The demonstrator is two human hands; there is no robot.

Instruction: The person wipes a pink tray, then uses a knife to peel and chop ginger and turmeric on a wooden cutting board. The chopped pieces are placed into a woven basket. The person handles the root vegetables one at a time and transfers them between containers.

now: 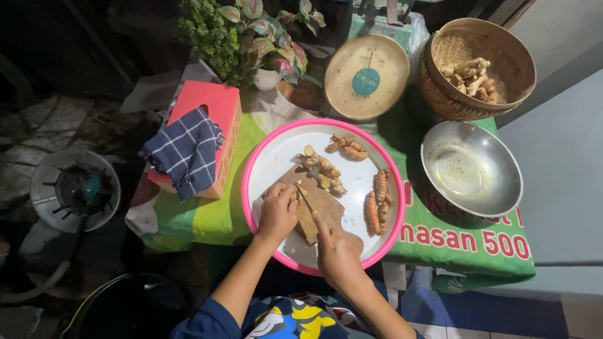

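A round white tray with a pink rim (264,150) lies on the table and holds a small wooden cutting board (326,204). My left hand (276,212) presses a piece of yellow-brown root (306,220) onto the board. In my right hand (336,251) is a knife (304,199), its blade resting across that root beside my left fingers. More turmeric-like roots lie on the tray: a cluster (323,171) above the board, a pair (348,147) near the top, and orange ones (377,201) at the right.
A steel bowl (472,168) sits right of the tray. Behind it stand a woven basket (475,66) with pale roots and a dial kitchen scale (366,76). A red tissue box (210,119) draped with a checked cloth and a potted plant (260,37) stand left. A gas burner (75,188) lies below left.
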